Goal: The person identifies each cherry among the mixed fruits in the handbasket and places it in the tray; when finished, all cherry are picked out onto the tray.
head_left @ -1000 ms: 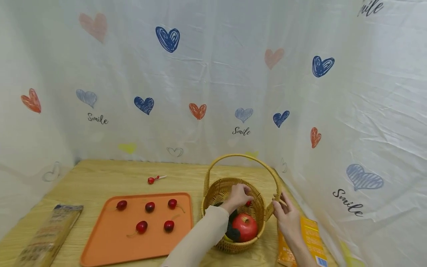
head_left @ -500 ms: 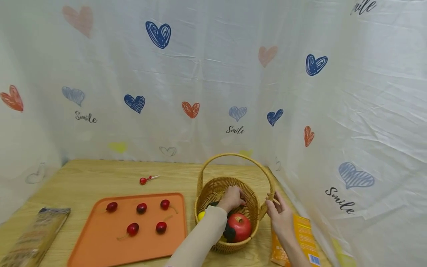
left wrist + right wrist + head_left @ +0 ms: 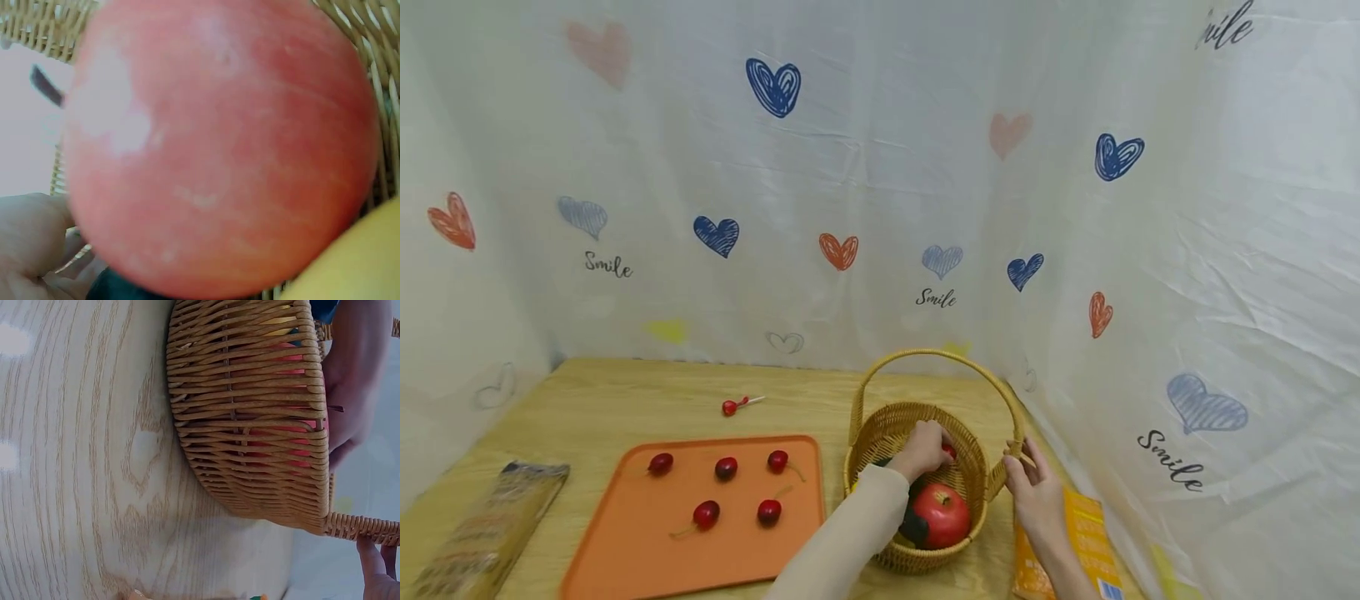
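Note:
A wicker basket (image 3: 917, 560) with a tall arched handle (image 3: 940, 353) stands on the table. My left hand (image 3: 922, 448) reaches inside it, fingers curled around a small red fruit like a cherry (image 3: 949, 452), mostly hidden by the fingers. Below that hand lies a large round red fruit (image 3: 942, 517), which fills the left wrist view (image 3: 219, 150). A yellow fruit (image 3: 362, 262) and something dark (image 3: 913, 528) lie beside it. My right hand (image 3: 1037, 492) grips the handle's right base between thumb and fingers; the right wrist view shows its fingers (image 3: 373, 559) there.
An orange tray (image 3: 647, 558) with several cherries (image 3: 706, 514) is left of the basket. A lollipop (image 3: 730, 407) lies behind it. A brown packet (image 3: 493, 533) is at far left, an orange packet (image 3: 1086, 542) under the right arm. A heart-print curtain (image 3: 850, 167) surrounds the table.
My left hand has lowered slightly into the basket, its fingers closing around the small red fruit. The right hand has stayed on the handle. The head view has shifted a little.

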Demonstrator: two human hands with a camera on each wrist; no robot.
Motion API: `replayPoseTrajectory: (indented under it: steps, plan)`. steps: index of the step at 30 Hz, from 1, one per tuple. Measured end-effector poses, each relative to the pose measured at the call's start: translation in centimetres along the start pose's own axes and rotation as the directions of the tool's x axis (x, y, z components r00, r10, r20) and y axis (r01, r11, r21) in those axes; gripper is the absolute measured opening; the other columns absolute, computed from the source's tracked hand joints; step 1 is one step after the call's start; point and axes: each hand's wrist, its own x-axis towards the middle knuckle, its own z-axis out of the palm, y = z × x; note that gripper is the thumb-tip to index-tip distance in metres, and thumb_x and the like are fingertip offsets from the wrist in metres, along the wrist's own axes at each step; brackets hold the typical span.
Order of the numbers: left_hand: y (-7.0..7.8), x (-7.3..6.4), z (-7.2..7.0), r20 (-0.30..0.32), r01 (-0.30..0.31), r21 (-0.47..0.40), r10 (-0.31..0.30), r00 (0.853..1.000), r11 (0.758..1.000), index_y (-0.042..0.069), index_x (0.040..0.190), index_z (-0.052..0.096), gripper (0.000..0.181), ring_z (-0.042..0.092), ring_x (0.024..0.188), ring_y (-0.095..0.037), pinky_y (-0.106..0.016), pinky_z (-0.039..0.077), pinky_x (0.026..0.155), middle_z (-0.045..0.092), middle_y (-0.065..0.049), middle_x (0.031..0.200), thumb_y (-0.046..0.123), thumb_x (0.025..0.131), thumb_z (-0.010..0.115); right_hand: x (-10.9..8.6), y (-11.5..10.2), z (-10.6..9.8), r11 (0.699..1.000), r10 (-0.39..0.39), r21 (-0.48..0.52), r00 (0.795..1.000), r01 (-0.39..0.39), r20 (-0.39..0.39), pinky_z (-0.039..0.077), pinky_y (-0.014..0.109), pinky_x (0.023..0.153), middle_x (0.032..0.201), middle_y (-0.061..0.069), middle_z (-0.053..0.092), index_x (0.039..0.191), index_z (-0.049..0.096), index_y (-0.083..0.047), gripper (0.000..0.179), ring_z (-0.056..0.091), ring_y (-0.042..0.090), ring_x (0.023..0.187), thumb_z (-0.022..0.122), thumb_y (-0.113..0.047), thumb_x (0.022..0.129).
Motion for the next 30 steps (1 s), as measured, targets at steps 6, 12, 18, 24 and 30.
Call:
replayPoseTrajectory:
  steps: [6, 12, 18, 24, 30]
  plan:
    - [0.2, -0.9, -1.0, -0.040, -0.037, -0.125, 0.033, 0.999, 0.991, 0.004, 0.100, 0.074, 0.021, 0.062, 0.088, -0.018, -0.025, 0.051, 0.069, 0.070, -0.003, 0.092, 0.008, 0.079, 0.077, 0.0, 0.3, -0.1, 1.000, 0.001, -0.003, 1.000, -0.001, 0.012, 0.045, 0.013, 0.083, 0.146, 0.016, 0.028, 0.152, 0.016, -0.011, 0.065, 0.044, -0.013, 0.102, 0.050, -0.028, 0.099]
    - [0.7, -1.4, -2.4, -0.053, -0.065, -0.190, 0.056, 0.997, 0.980, 0.005, 0.102, 0.074, 0.022, 0.061, 0.086, -0.014, -0.021, 0.049, 0.066, 0.070, -0.001, 0.092, 0.009, 0.080, 0.076, 0.1, 0.3, -0.2, 1.000, -0.004, 0.003, 1.000, 0.004, 0.013, 0.045, 0.011, 0.080, 0.146, 0.016, 0.028, 0.152, 0.015, -0.010, 0.065, 0.045, -0.015, 0.101, 0.049, -0.027, 0.099]
    - [1.1, -2.6, -4.0, -0.026, -0.093, -0.224, 0.090, 0.996, 0.970, 0.009, 0.105, 0.073, 0.024, 0.060, 0.082, -0.008, -0.021, 0.049, 0.068, 0.069, 0.003, 0.093, 0.015, 0.082, 0.075, 0.1, 0.3, -0.1, 0.999, -0.023, 0.024, 1.000, 0.023, 0.005, 0.046, 0.011, 0.080, 0.145, 0.017, 0.029, 0.152, 0.019, -0.010, 0.063, 0.046, -0.016, 0.100, 0.050, -0.025, 0.099]
    - [1.2, -4.4, -5.4, 0.005, -0.123, -0.261, 0.129, 0.992, 0.957, 0.008, 0.107, 0.072, 0.026, 0.062, 0.082, -0.007, -0.021, 0.049, 0.069, 0.069, 0.003, 0.096, 0.015, 0.082, 0.075, 0.0, 0.2, -0.1, 1.000, -0.024, 0.014, 1.000, 0.024, 0.003, 0.046, 0.010, 0.079, 0.145, 0.017, 0.028, 0.152, 0.019, -0.011, 0.062, 0.045, -0.017, 0.099, 0.049, -0.025, 0.100]
    - [0.9, -6.6, -6.3, 0.027, -0.143, -0.305, 0.159, 0.987, 0.941, 0.014, 0.104, 0.073, 0.024, 0.061, 0.081, -0.003, -0.018, 0.049, 0.069, 0.069, 0.008, 0.092, 0.017, 0.081, 0.076, 0.0, 0.1, -0.1, 1.000, 0.008, 0.008, 1.000, -0.008, 0.002, 0.045, 0.010, 0.078, 0.145, 0.015, 0.026, 0.152, 0.015, -0.012, 0.065, 0.045, -0.019, 0.096, 0.049, -0.028, 0.099]
